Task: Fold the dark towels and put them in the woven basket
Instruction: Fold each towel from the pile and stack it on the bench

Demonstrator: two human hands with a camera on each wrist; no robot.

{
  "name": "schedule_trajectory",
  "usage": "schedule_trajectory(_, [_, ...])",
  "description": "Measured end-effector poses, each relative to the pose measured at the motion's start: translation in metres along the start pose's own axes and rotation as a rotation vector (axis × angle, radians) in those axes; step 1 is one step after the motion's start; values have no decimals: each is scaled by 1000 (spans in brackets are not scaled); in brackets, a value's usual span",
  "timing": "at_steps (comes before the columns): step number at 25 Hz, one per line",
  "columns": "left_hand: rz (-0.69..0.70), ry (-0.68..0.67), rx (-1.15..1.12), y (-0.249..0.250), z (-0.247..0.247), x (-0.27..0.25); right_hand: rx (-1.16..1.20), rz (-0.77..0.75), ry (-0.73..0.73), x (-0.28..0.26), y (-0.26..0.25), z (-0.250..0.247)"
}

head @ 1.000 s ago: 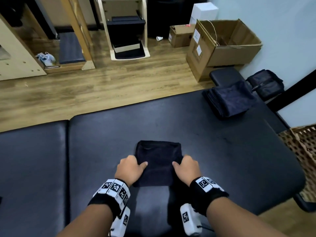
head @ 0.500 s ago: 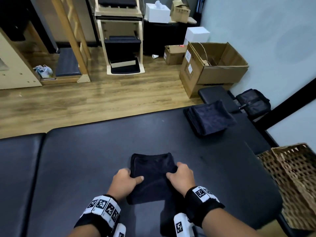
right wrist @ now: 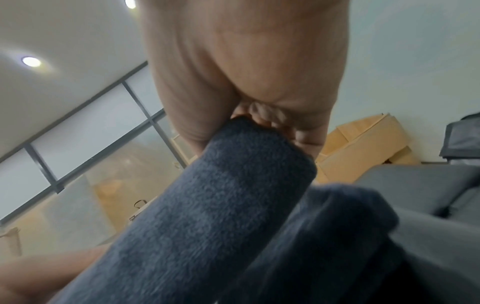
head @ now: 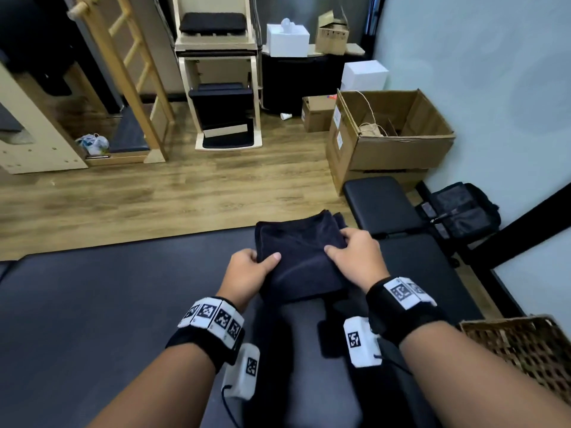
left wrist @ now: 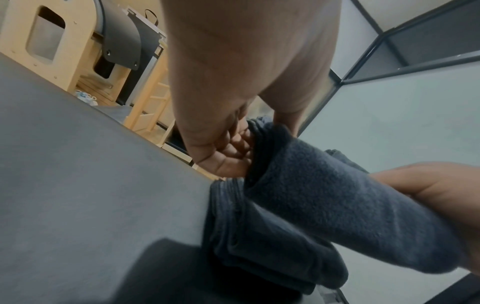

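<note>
A: Head view: both hands lifted w/ the towel (head: 301,257) mid-frame, above the bench (head: 92,319). Left hand (head: 247,270) grips its left edge, right hand (head: 355,257) its right edge.
B: Why both?
A: Prob. so the folds don't slip on the way to the basket (head: 525,350), lower right.
B: Orientation?
A: Roughly flat; long axis runs away from the person, far end toward frame top.

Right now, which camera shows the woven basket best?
The head view: the basket sits at the lower right, past the table's edge, its rim and weave visible though cut off by the frame. Neither wrist view shows it; both are filled by the held towel.
</note>
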State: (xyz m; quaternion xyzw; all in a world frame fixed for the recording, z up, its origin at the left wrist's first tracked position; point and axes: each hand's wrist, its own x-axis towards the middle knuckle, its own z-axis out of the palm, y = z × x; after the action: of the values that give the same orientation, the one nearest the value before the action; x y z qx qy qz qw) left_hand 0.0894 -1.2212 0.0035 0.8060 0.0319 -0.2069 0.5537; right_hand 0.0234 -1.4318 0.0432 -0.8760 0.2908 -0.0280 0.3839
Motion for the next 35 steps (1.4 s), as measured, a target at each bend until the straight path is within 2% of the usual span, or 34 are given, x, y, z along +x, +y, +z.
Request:
schedule_trajectory(4, [-45,42,18,20,43,32,-89,8,3,54,24,-18])
schedule_trajectory(8, [-38,57,335,4,57,24,-219,51,-88,59,63,1])
schedule_trajectory(12, [-42,-19,370,-18,35,14,-170,45,20,47,83,7])
schedule_trajectory(15, [-40,-49,446,-38,-2,-17,-114,198,104,28,87,11])
schedule_trajectory(17, [-67,-14,438,-62,-35,-47,-110,284,64,5,85,16])
schedule_trajectory(18, [-99,7,429,-78,-50,-62,-129,276,-2,-9,85,22])
schedule_trajectory(19, [-158,41,424,-102,-80,-91,-165,226,-98,-30,73,43])
schedule_trajectory(21, [-218,16,485,-129,-97,-116,-237,180,-224,-53,78,57])
schedule_trajectory(24, [-372,110,513,-203,-175,-203,-441,-121,-525,-116,40,130])
schedule_trajectory(28, [-532,197,513,-304,-247,-318,-717,-471,-825,-207,-15,208])
schedule_trajectory(33, [-749,294,330,-422,-304,-477,-982,-803,-1037,-324,-83,299])
schedule_trajectory(35, [-798,357,233,-445,-314,-526,-1114,-898,-1096,-359,-106,323])
